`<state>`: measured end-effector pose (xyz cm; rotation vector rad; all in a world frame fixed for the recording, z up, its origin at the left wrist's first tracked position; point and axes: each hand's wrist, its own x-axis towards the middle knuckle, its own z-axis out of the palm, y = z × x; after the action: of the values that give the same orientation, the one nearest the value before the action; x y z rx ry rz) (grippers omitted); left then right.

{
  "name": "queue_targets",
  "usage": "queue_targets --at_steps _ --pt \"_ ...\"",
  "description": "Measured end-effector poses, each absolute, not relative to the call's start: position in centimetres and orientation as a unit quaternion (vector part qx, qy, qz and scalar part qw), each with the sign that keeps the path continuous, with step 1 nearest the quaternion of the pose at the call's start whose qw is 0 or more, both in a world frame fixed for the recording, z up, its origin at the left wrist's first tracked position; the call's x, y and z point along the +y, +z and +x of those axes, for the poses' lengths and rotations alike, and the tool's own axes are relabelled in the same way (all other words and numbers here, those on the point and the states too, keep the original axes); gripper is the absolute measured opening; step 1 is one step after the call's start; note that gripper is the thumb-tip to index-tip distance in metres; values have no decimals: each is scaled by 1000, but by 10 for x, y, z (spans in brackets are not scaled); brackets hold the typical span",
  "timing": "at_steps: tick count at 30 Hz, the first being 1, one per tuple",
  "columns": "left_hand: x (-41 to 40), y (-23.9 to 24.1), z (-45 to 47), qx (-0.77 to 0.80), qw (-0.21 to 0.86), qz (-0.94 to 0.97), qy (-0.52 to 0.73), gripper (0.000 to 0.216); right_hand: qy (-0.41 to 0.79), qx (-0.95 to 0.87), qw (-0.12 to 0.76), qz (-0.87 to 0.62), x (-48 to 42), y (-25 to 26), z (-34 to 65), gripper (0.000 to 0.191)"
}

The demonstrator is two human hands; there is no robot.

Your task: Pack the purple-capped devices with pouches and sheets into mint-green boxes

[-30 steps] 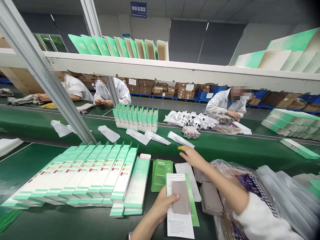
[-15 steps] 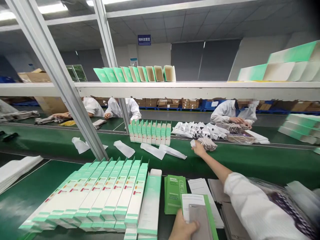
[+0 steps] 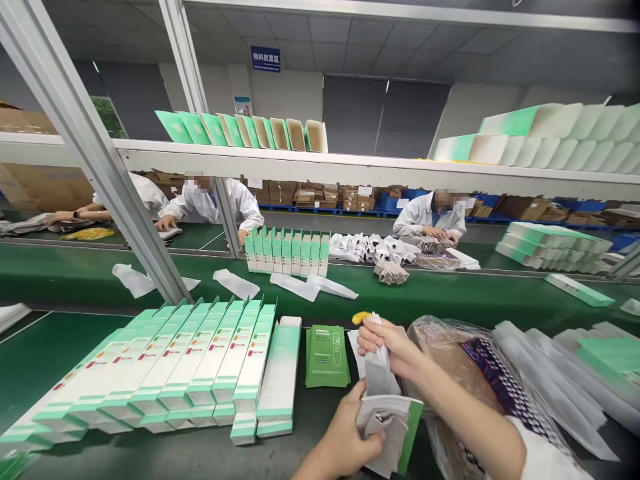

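My left hand (image 3: pixel 345 433) is closed on a grey cloth pouch (image 3: pixel 387 427), with a green booklet (image 3: pixel 411 433) held behind it. My right hand (image 3: pixel 393 343) grips the top of a white wrapped packet (image 3: pixel 379 373) just above the pouch. The packet's lower end meets the pouch's upper edge; I cannot tell whether it is inside. A small yellow thing (image 3: pixel 361 318) shows by the right fingertips. Green booklets (image 3: pixel 327 357) lie stacked to the left of my hands, and a white sheet (image 3: pixel 356 347) is partly hidden behind them.
Rows of white-and-green boxes (image 3: pixel 200 353) fill the left bench. A plastic bag of brown goods (image 3: pixel 450 360) and white sleeves (image 3: pixel 550 380) lie right. Across the green belt (image 3: pixel 450 293) are upright boxes (image 3: pixel 287 253) and several co-workers. A metal post (image 3: pixel 115 173) and shelf (image 3: pixel 320 157) stand ahead.
My right hand has come back from the belt to my left hand, bringing the white packet. The pouch and booklet remain in my left hand. The view has shifted right.
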<state>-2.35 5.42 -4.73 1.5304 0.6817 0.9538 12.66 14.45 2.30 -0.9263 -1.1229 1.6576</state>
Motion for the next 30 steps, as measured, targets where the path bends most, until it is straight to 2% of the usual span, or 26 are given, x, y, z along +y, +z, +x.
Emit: queue_targets --at_steps 3,9,12,14,16,18,21,24,27,30 --pt "45 -59 -15 300 538 699 363 38 673 -400 495 -375 125 6 113 42" --pt "39 -68 -13 300 523 740 298 38 644 -385 509 -422 98 -23 129 29" --pt "39 -63 -16 301 518 754 270 37 629 -410 498 -434 82 -30 143 32" --pt "40 -63 -16 291 507 767 266 34 624 -456 469 -427 73 -32 150 41" --pt "42 -64 -15 277 523 757 278 29 612 -510 427 -428 69 -31 157 54" --pt "45 -66 -14 286 563 714 303 28 588 -530 412 -451 71 -28 168 59" --pt "55 -70 -17 341 612 626 342 34 538 -452 504 -503 82 -17 196 58" --pt "67 -77 -21 412 611 551 391 37 488 -349 602 -527 87 -6 222 57" --pt "74 -82 -21 442 607 507 423 35 504 -334 569 -558 77 -3 217 49" --pt "74 -80 -17 420 622 497 436 36 500 -427 518 -548 64 -14 178 44"
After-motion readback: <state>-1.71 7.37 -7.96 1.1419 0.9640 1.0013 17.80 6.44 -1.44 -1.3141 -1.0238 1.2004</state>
